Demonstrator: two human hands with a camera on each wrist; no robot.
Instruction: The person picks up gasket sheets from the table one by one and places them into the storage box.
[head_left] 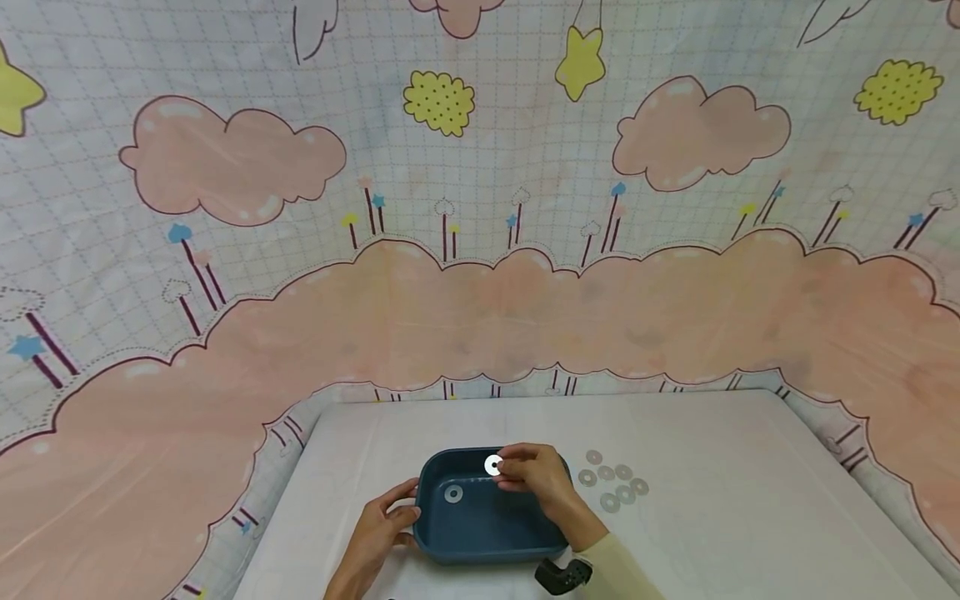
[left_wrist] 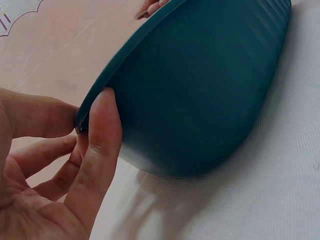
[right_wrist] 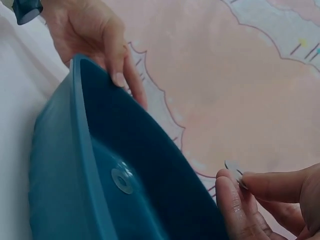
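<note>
A dark blue rectangular tray with raised walls (head_left: 491, 556) stands on the white table. My left hand (head_left: 380, 529) grips its left wall; in the left wrist view the thumb lies against the outside, just under the rim. Over the tray's far right part, my right hand (head_left: 542, 479) pinches a flat metal washer (head_left: 492, 465) between thumb and fingertips. Another washer (head_left: 453, 493) lies on the tray floor toward the left, and shows in the right wrist view too (right_wrist: 122, 180).
Several loose washers (head_left: 606, 473) lie in a group on the white table (head_left: 712, 500), right of the tray. Behind the table hangs a cloth printed with clouds and stars (head_left: 480, 317). A dark band (head_left: 562, 575) sits on the right wrist.
</note>
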